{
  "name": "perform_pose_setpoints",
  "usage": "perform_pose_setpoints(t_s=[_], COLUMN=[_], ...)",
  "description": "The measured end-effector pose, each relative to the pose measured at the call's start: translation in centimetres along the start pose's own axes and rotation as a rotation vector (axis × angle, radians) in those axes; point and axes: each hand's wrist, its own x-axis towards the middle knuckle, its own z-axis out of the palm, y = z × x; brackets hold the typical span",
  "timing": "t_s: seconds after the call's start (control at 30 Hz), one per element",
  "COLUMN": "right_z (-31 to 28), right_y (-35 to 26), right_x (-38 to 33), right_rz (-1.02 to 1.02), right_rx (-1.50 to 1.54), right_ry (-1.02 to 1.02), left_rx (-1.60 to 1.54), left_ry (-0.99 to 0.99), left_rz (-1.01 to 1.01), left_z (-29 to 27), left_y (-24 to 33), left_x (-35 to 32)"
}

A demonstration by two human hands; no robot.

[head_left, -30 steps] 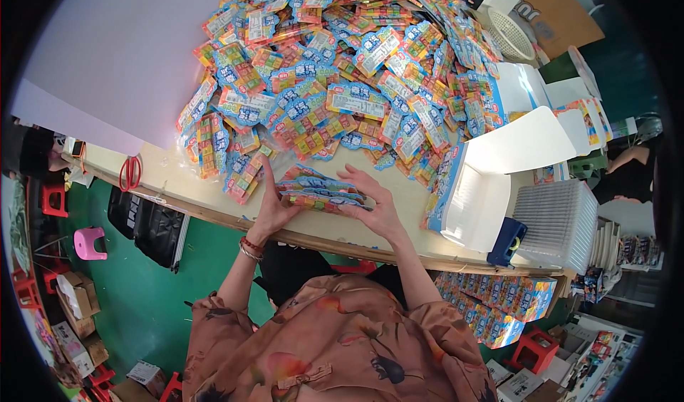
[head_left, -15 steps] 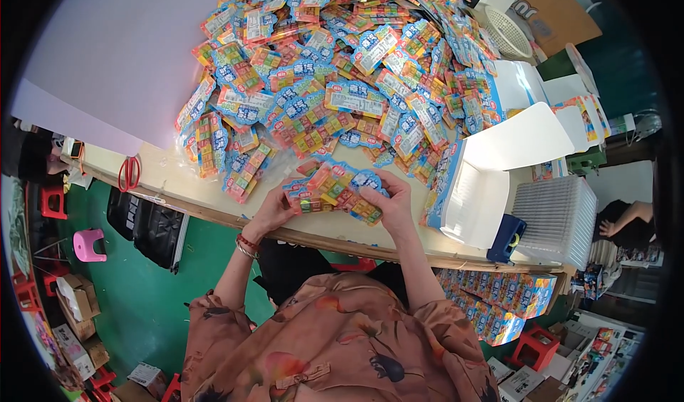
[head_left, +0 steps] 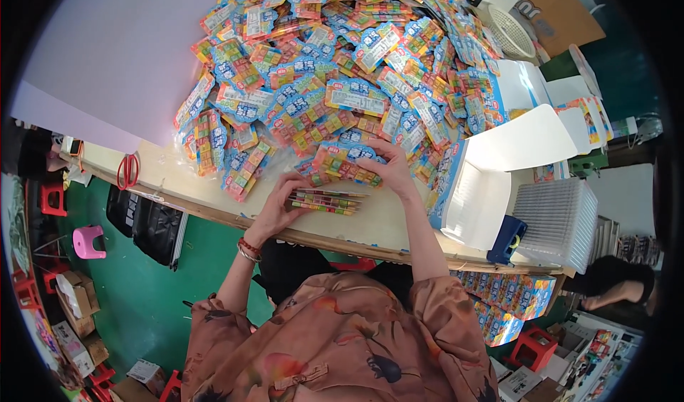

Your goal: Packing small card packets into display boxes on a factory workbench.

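My left hand (head_left: pixel 279 206) is closed round one end of a small stack of blister packets (head_left: pixel 329 202), turned edge-on just above the near table edge. My right hand (head_left: pixel 392 169) pinches the right end of a colourful blister packet (head_left: pixel 343 164), its thumb on the front. This packet has a blue scalloped top and rows of small coloured squares. It lies just beyond the stack, at the near edge of a big heap of similar packets (head_left: pixel 306 67). Its far edge overlaps the heap, so I cannot tell whether it is lifted.
To the right stands an open white-lined box (head_left: pixel 476 199), with a dark blue tool (head_left: pixel 506 239) and a ribbed translucent stack (head_left: pixel 554 215) beside it. A woven basket (head_left: pixel 511 34) sits far right. Red scissors (head_left: pixel 128 172) lie at the left edge. Another person's arm (head_left: pixel 618 294) shows at right.
The packets held in both hands have parted: my left hand now has a stack tilted edge-on, while my right hand has moved up and away with a packet. The other person's arm has moved lower.
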Motion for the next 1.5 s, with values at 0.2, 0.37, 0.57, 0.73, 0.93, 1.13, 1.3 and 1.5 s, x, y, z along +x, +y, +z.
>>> perform_pose_setpoints(t_s=[0.2, 0.37, 0.57, 0.73, 0.93, 1.13, 1.3, 1.5], right_z=[0.0, 1.2, 2.4, 2.2, 1.6, 3.1, 2.6, 3.4], right_y=[-1.1, -0.9, -0.3, 1.1, 2.3, 1.4, 0.5, 2.2], right_x=[0.0, -1.6, -0.6, -1.3, -4.2, -5.8, -5.3, -6.4], right_rz=[0.112, -0.034, 0.045, 0.107, -0.004, -0.139, -0.088, -0.060], right_rx=[-0.071, -0.274, -0.127, -0.131, 0.296, -0.193, -0.202, 0.096], right_ry=[-0.289, -0.476, -0.232, -0.278, -0.071, -0.110, -0.224, 0.000], left_rx=[0.123, 0.021, 0.198, 0.379, 0.265, 0.319, 0.314, 0.205], left_ry=[0.299, 0.136, 0.192, 0.306, 0.260, 0.226, 0.251, 0.202], left_rz=[-0.038, -0.021, -0.063, -0.080, -0.068, -0.011, -0.087, -0.059], left_z=[1.0, 1.4, 2.7, 4.0, 3.6, 2.8, 2.9, 3.3], left_y=[-0.2, -0.3, 1.5, 2.2, 1.6, 1.8, 1.8, 2.2], left_x=[-0.1, 0.2, 1.0, 0.1, 0.2, 0.3, 0.1, 1.6])
